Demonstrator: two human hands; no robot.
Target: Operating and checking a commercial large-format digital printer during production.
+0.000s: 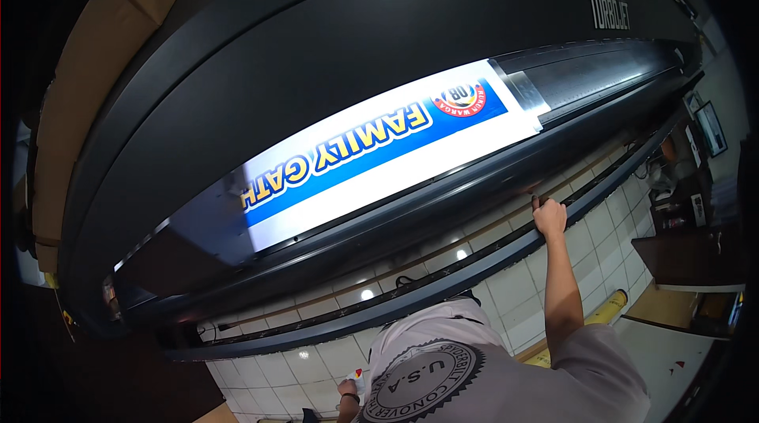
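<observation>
Right hand out at arm's length, fingers curled, thumb raised, at the long grey bar; cannot tell whether it grips it. Bar runs along the front edge of a wide dark printer, above white floor tiles. Left hand low, close by the shirt, dark band at wrist; narrow hold on a small white item with red and yellow marks. Printed sheet, white with blue band, lies across the printer's bed, short of its right end. Yellow roll on the right.
</observation>
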